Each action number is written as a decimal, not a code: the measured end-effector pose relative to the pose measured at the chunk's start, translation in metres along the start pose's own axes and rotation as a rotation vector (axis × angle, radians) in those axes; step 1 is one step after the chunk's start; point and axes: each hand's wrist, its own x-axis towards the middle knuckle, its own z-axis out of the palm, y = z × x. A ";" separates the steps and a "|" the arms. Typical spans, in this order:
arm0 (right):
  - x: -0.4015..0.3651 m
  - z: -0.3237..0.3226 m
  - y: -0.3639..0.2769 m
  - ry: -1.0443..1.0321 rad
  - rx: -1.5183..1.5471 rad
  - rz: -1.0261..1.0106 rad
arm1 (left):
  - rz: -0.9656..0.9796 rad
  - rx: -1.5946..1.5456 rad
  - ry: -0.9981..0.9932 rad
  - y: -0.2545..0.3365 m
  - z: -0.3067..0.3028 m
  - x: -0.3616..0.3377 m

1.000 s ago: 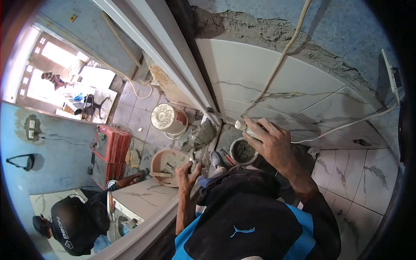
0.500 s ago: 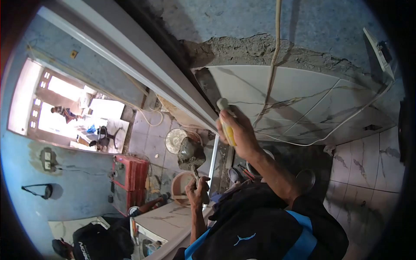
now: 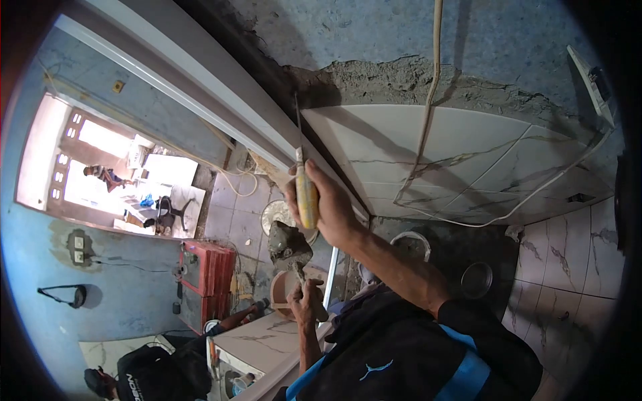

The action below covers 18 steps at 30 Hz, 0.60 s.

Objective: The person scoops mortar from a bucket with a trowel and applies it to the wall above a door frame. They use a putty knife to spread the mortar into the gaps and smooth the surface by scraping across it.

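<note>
My left hand [image 3: 306, 299] is closed round the handle of a trowel [image 3: 299, 269], whose blade carries a heap of wet grey mortar [image 3: 289, 242]. Higher up, my right hand [image 3: 328, 200] grips a yellow-handled tool [image 3: 307, 197] with a thin metal end, seen edge-on. That end points at the narrow gap between the white frame [image 3: 251, 100] and the edge of the marbled wall tiles [image 3: 381, 130]. A rough band of grey mortar [image 3: 381, 80] runs along the tiles, below the blue wall.
A pale cable [image 3: 428, 120] hangs across the tiles. On the floor stand a round tub [image 3: 279, 294] near my left hand, a red cabinet [image 3: 208, 267] and a bucket [image 3: 411, 246]. A person in black [image 3: 157, 374] is at lower left; another person [image 3: 107, 177] is by the bright opening.
My right hand has moved left and turned, so the tool's thin metal end now shows reaching to the gap. My left hand still holds the loaded trowel, its blade slightly tilted.
</note>
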 end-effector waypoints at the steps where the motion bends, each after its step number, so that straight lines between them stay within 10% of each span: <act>1: 0.002 0.001 0.006 -0.056 -0.040 -0.041 | -0.007 0.014 0.012 0.001 0.001 0.001; 18: 0.021 0.025 0.031 0.008 -0.096 -0.059 | -0.085 -0.059 0.054 -0.015 -0.011 0.005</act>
